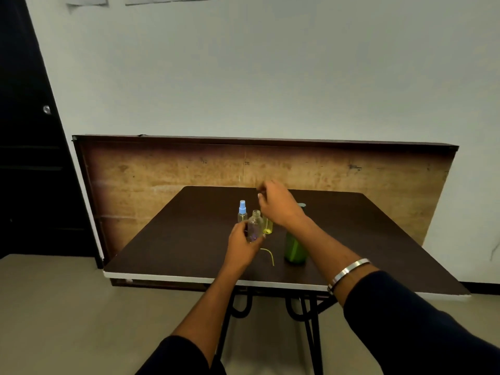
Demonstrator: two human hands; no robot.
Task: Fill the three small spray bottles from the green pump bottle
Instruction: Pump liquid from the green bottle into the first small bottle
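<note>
My left hand (pixel 241 242) grips a small clear bottle (pixel 255 226) with an open neck, held just above the dark table (pixel 173 239). Behind it stands a small spray bottle with a blue cap (pixel 242 212). A small yellow bottle (pixel 267 226) stands to the right, partly hidden by my right hand (pixel 278 205), which hovers above it with curled fingers; what it holds is blurred. The green pump bottle (pixel 295 249) stands at the right, its top hidden by my right forearm. A thin yellow-green tube (pixel 269 255) lies on the table in front.
A grey cap-like object (pixel 301 205) shows behind my right wrist. A wooden board (pixel 189 169) leans against the wall behind the table. The table's white front edge (pixel 189 278) is near me. A dark door (pixel 27 158) is at the left.
</note>
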